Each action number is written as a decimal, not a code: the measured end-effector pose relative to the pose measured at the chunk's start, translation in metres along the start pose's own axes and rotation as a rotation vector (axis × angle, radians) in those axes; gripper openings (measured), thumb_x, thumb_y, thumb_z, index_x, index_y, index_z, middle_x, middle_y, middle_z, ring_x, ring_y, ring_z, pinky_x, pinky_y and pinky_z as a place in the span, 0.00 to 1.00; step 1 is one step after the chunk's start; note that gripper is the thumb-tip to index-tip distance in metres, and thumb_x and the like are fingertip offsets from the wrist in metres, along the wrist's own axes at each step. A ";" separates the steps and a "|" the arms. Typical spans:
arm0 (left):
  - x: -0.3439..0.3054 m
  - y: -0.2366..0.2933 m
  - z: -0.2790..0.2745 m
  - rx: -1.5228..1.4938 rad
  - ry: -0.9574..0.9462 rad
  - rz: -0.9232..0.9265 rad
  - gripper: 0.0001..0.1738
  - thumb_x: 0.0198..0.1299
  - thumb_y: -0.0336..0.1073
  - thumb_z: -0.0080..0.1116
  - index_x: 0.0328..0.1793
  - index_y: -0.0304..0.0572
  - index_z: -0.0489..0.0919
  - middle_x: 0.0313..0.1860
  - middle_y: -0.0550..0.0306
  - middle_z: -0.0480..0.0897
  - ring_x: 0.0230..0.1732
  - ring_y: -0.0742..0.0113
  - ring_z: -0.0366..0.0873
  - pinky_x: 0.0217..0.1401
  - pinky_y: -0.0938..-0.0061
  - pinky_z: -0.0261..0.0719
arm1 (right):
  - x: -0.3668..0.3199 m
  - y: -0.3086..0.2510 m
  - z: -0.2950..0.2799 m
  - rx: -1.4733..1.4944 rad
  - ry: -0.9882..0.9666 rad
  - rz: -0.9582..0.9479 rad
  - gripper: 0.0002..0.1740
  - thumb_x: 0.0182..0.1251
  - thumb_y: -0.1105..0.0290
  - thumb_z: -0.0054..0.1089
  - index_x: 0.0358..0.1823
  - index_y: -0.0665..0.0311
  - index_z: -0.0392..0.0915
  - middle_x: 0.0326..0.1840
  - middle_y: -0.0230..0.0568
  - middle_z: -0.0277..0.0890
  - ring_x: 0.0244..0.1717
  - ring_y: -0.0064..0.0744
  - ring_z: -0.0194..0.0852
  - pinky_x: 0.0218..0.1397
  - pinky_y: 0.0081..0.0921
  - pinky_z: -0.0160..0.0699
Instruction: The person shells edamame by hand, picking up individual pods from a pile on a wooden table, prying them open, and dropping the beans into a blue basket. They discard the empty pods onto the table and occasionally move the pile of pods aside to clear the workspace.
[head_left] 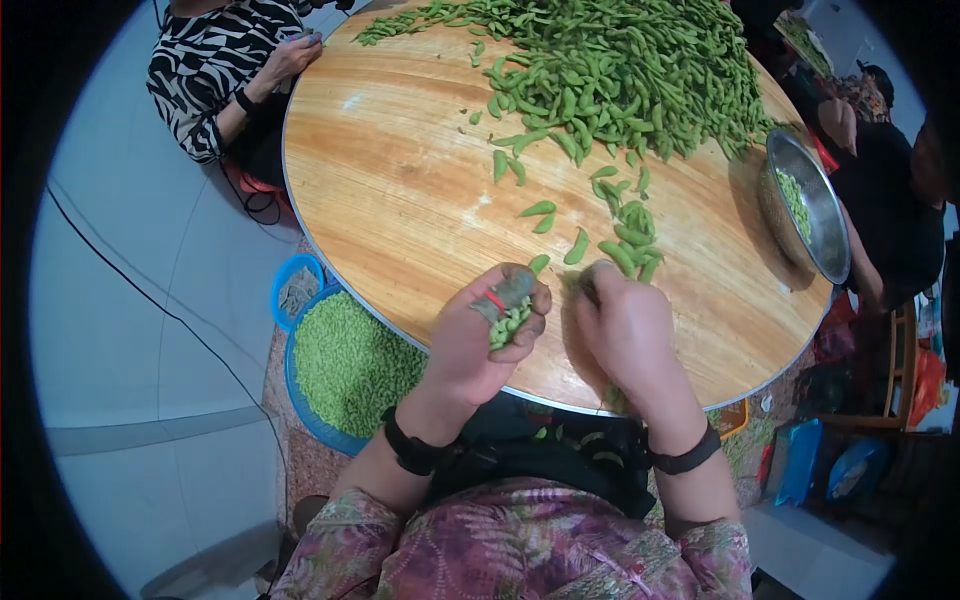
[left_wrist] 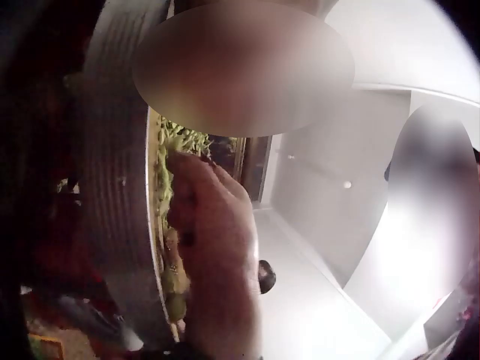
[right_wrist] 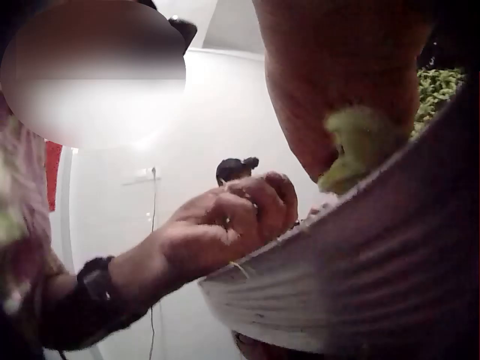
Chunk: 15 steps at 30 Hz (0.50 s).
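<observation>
Shelled green beans (head_left: 508,327) lie in the palm of my left hand (head_left: 465,335), fingers curled round them; a grey-green wrap with a red band covers its thumb. My right hand (head_left: 635,335) is lowered over the wooden table (head_left: 400,200), fingers bent down beside several loose pods (head_left: 632,245); whether they hold one is hidden. In the left wrist view the right hand (left_wrist: 217,247) reaches over the table edge. The right wrist view shows the left hand (right_wrist: 225,225) curled and the right hand (right_wrist: 337,67) close above, with a blurred green pod (right_wrist: 356,146) by it.
A large pile of pods (head_left: 620,70) covers the table's far side. At the right edge stands a metal bowl (head_left: 838,235) with beans. Below the left edge are a blue basin of beans (head_left: 350,360) and a small blue container (head_left: 278,290). Other people are around the table.
</observation>
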<state>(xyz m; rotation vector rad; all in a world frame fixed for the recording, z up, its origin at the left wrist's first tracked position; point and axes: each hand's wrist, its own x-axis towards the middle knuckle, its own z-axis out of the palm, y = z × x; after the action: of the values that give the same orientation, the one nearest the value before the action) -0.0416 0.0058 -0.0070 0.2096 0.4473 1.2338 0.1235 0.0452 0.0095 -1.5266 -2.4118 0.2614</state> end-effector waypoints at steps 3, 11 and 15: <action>-0.004 -0.004 0.009 0.184 0.041 -0.027 0.15 0.59 0.22 0.41 0.51 0.36 0.71 0.33 0.57 0.74 0.26 0.78 0.66 0.19 0.92 0.57 | -0.013 0.013 -0.007 0.378 0.167 -0.041 0.04 0.51 0.76 0.56 0.29 0.67 0.71 0.15 0.43 0.72 0.15 0.35 0.73 0.17 0.30 0.68; -0.003 -0.025 0.015 0.262 -0.041 -0.095 0.19 0.51 0.14 0.47 0.50 0.33 0.75 0.40 0.60 0.77 0.32 0.83 0.69 0.26 0.92 0.63 | -0.038 0.012 -0.035 1.553 -0.347 0.520 0.06 0.61 0.74 0.53 0.38 0.68 0.72 0.20 0.25 0.66 0.14 0.11 0.56 0.16 0.11 0.51; -0.004 -0.027 0.014 0.193 -0.084 0.020 0.16 0.49 0.14 0.48 0.43 0.35 0.75 0.40 0.59 0.77 0.37 0.80 0.73 0.29 0.90 0.66 | -0.045 0.000 -0.045 1.414 -0.395 0.374 0.12 0.71 0.63 0.44 0.40 0.66 0.69 0.23 0.26 0.65 0.21 0.12 0.57 0.23 0.12 0.56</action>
<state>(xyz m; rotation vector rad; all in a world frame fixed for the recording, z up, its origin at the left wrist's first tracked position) -0.0130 -0.0054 -0.0043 0.4295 0.4921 1.1970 0.1565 0.0043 0.0464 -1.1318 -1.2986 1.9310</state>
